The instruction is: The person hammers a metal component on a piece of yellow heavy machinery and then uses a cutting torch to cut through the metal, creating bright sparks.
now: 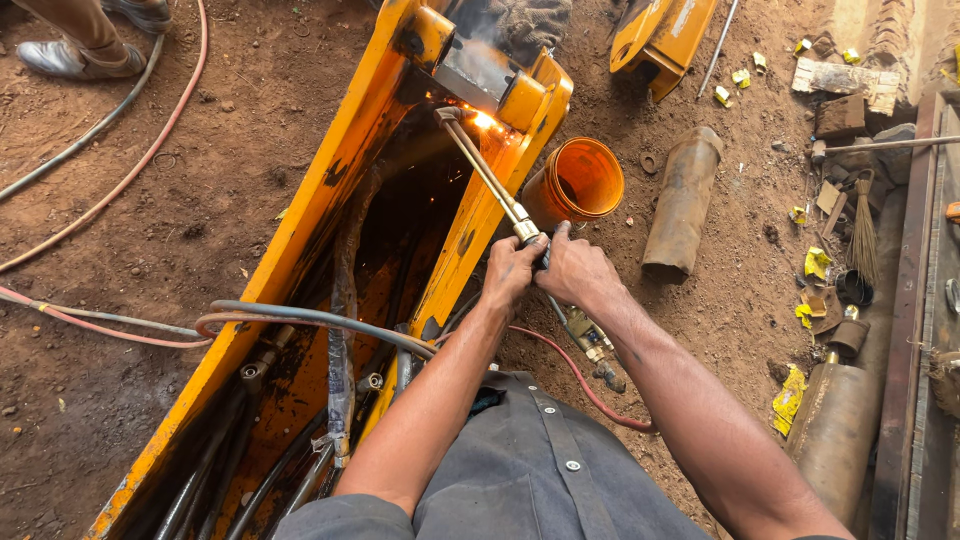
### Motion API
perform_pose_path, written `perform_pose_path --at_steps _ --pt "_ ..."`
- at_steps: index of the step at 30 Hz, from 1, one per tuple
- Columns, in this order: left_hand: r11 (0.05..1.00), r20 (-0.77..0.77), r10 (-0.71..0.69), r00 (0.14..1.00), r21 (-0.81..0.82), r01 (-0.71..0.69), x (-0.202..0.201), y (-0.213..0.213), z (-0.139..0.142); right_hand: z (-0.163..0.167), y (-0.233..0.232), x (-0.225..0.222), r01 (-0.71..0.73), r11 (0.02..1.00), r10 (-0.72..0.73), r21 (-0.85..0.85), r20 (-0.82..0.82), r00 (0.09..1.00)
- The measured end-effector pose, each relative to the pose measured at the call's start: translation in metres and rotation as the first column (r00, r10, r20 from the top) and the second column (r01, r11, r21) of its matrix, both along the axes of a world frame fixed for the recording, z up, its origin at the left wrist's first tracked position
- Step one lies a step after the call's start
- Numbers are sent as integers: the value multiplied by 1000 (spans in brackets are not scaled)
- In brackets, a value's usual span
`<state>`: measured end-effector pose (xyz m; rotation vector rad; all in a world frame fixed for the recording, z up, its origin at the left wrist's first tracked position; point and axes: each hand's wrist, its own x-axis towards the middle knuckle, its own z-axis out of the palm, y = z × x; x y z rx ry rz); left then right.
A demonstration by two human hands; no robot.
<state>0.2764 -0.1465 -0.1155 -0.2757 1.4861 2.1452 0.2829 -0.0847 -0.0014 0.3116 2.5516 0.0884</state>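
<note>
Both my hands grip a gas cutting torch (487,175). My left hand (511,272) wraps the tube just below its brass collar. My right hand (578,268) holds the handle beside it, with the brass valves (590,340) trailing behind. The torch's bent tip (447,115) points into the upper end of a long yellow steel boom (330,190), where a bright flame and sparks (484,121) glow against the metal. Red and grey hoses (300,318) run from the torch across the boom's open trough.
An orange bucket (580,180) lies on its side right of the boom. A rusty cylinder (683,200) lies beyond it. Another person's shoes (70,58) stand top left. Hoses (110,120) cross the dirt on the left. Scrap, a brush and yellow scraps (850,240) litter the right side.
</note>
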Motion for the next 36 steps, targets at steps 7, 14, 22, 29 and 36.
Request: perform_pose_path --at_steps 7,14,22,29,36 --pt "999 15 17 1000 31 -17 0 1 -2 0 -1 1 -11 1000 11 1 0 1000" --pt "999 66 10 998 45 -13 0 -2 -1 -1 -1 1 -12 1000 12 -3 -21 1000" --pt "995 49 8 999 94 -13 2 0 -4 -2 -1 2 5 1000 -5 -12 3 1000" --pt "993 76 -8 997 115 -1 1 2 -2 -1 1 2 16 1000 -16 -22 -7 1000" --pt "996 58 -9 998 89 4 4 1 -5 -3 1 5 6 1000 -6 -26 -12 1000"
